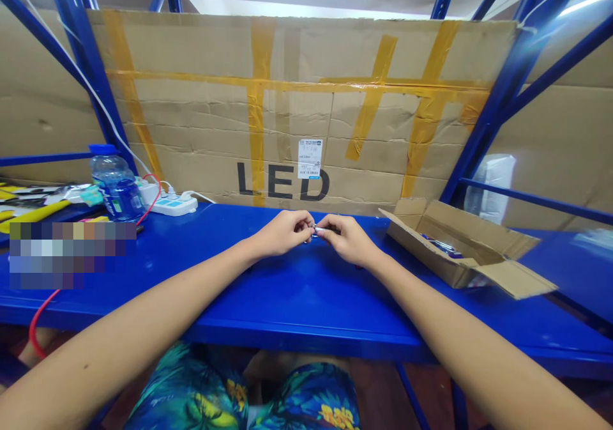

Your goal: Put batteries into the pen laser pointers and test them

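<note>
Both my hands meet over the middle of the blue table (306, 302), fingertips pinched close together. Between them is a small, shiny, whitish-silver piece (318, 229), too small to name. My right hand (348, 238) grips it between thumb and forefinger. The fingers of my left hand (286, 232) are closed at the piece's left end, where a dark bit shows. What exactly lies inside the left fingertips is hidden.
An open cardboard box (450, 238) with small blue and metallic items stands at the right. At the left are a plastic bottle (117, 184), a white power strip (175, 204) and a yellow-handled tool (38, 214). A large cardboard sheet (205, 130) marked LED stands behind.
</note>
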Motion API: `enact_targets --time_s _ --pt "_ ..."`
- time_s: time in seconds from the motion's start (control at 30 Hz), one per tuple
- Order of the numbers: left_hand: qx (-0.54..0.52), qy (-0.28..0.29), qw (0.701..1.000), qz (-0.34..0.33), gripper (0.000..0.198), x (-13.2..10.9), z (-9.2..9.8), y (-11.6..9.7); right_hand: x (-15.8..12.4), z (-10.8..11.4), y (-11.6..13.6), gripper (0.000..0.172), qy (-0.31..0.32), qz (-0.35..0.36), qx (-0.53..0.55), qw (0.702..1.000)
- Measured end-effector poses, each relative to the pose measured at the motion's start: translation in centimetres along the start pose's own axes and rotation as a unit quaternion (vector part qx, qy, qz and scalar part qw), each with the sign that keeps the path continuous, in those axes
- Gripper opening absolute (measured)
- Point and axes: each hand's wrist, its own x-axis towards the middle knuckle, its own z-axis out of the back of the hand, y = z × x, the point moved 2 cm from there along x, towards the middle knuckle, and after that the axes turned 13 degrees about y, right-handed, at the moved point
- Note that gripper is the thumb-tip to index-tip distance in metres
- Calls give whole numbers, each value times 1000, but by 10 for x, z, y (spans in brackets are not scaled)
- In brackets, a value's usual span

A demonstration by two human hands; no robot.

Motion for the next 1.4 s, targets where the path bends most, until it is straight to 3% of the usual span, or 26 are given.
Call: enact_targets --time_s 0.2,0.37,0.47,0.77,1.03,1.17,1.27,1.4 --pt "23 -1 1000 -6 7 0 0 -1 1 -1 -1 27 39 -7 -37 999" --pt "16 -7 1000 -6 10 0 2 0 0 -1 -3 10 26 -13 -11 1000" --pt "13 -9 1000 -1 10 0 2 1 0 -2 -3 20 12 -4 31 999" --pt "-24 -5 1000 3 11 0 0 4 1 6 -6 13 -55 16 -4 998" --pt "20 -17 1000 -15 12 0 -3 2 -1 6 -3 11 1 8 -25 1000" --pt "-2 -22 1000 -12 10 0 -2 0 -2 4 1 4 -2 25 -89 996" --pt "-26 -22 999 -9 10 1 -1 0 -3 4 2 12 -7 49 -116 992" --pt "-35 -10 999 -9 8 0 0 0 -3 5 1 10 -34 79 -121 989"
